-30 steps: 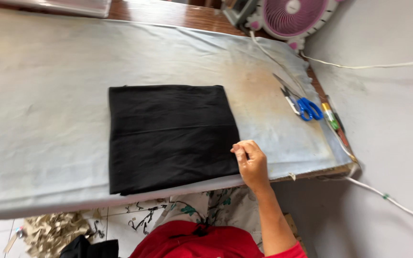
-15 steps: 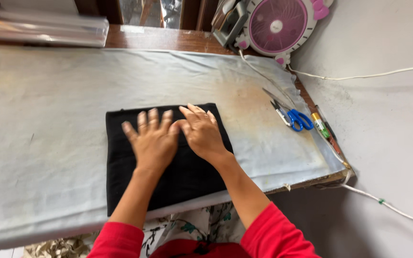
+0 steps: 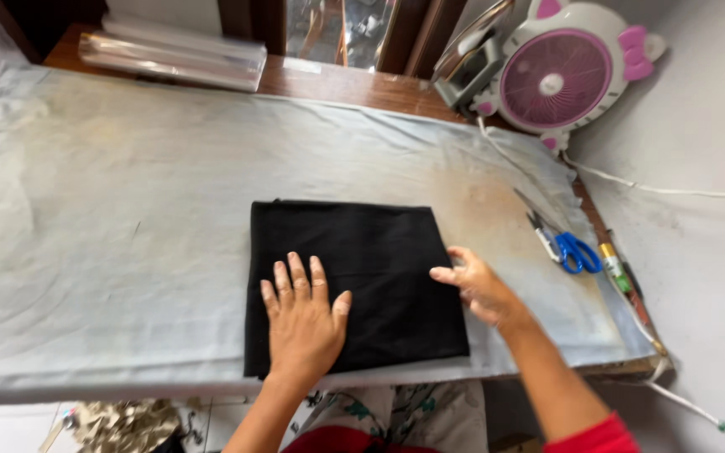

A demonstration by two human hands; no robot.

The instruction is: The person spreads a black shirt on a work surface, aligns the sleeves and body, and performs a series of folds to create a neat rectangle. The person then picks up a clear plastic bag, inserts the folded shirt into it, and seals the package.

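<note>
Left hand (image 3: 302, 315) lay flat, fingers spread, on the folded black cloth (image 3: 354, 252) at the surface's (image 3: 86, 252) near edge. Right hand (image 3: 476, 285) rested loosely open against its right edge, grasping nothing. Scissors (image 3: 564, 243) lay farther right; broad room left.

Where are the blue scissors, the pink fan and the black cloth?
blue scissors (image 3: 579, 252), head view, on the blue handles.
pink fan (image 3: 555, 82), head view, on its round grille.
black cloth (image 3: 354, 243), head view, on its bare upper middle.

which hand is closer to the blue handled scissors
Right. The right hand rests at the folded black cloth's right edge, just left of the blue-handled scissors; the left hand lies flat farther left.
</note>
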